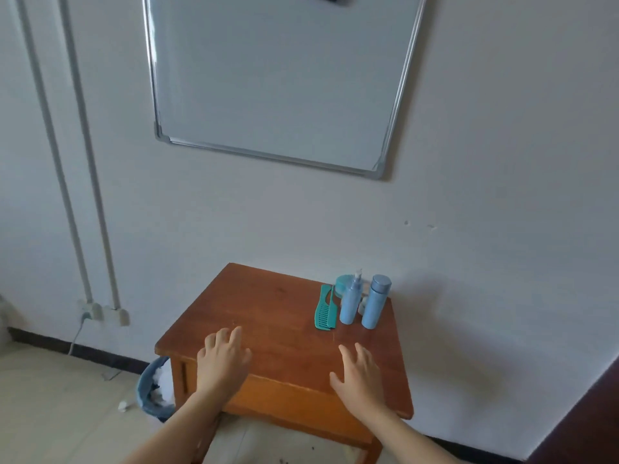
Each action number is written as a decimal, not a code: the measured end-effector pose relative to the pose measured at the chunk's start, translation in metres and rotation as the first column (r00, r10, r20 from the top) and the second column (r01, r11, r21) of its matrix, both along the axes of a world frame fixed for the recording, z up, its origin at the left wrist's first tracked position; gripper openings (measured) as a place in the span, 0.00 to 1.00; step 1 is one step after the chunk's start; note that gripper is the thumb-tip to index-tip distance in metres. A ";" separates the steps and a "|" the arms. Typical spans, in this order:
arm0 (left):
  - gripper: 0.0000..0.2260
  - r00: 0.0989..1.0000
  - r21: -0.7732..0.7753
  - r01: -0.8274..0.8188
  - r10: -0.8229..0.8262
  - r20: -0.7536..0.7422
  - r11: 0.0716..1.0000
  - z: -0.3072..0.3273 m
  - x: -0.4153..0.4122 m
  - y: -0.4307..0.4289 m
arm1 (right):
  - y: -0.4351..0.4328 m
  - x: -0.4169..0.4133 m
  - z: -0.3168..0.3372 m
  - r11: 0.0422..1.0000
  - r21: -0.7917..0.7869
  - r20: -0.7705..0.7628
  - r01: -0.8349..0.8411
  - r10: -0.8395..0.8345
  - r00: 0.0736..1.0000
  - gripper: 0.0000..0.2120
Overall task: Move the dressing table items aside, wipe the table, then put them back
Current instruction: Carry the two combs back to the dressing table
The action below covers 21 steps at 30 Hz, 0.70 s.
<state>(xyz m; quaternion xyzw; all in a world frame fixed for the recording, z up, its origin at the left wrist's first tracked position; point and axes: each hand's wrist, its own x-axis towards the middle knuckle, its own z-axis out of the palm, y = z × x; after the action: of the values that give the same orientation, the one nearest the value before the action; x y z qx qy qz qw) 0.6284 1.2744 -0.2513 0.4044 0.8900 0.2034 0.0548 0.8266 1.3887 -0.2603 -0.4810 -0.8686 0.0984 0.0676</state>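
**Toiletries grouped at the corner of a small wooden table**

A person's left hand (222,360) and right hand (360,376) lie palm-down with fingers straight and holding nothing, over the near half of a reddish wooden table (268,306) set against a white wall. A teal comb (325,309), a pump bottle (350,303), a capped blue bottle (375,303) and a round teal jar (342,283) cluster at its far right corner. Any print on them is too small to read. A whiteboard (278,78) hangs above, and a blue waste bin (152,393) stands on the tiled floor at left.
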 end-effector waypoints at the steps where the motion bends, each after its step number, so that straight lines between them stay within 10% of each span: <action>1: 0.21 1.000 0.001 0.014 -0.014 -0.005 1.000 0.000 -0.015 0.012 | 0.007 -0.011 -0.001 1.000 -0.016 -0.005 0.017 -0.017 1.000 0.27; 21: 0.21 0.963 -0.236 0.262 -0.236 0.130 0.936 -0.062 -0.070 0.213 | 0.161 -0.094 -0.071 0.946 -0.204 -0.008 0.253 -0.261 0.965 0.20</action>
<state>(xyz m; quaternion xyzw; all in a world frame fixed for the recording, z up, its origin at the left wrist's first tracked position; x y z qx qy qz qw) 0.5582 1.4871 -0.3136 0.4930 0.8463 0.1003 0.1752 0.7325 1.5496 -0.3318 -0.5926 -0.7827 0.1846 0.0460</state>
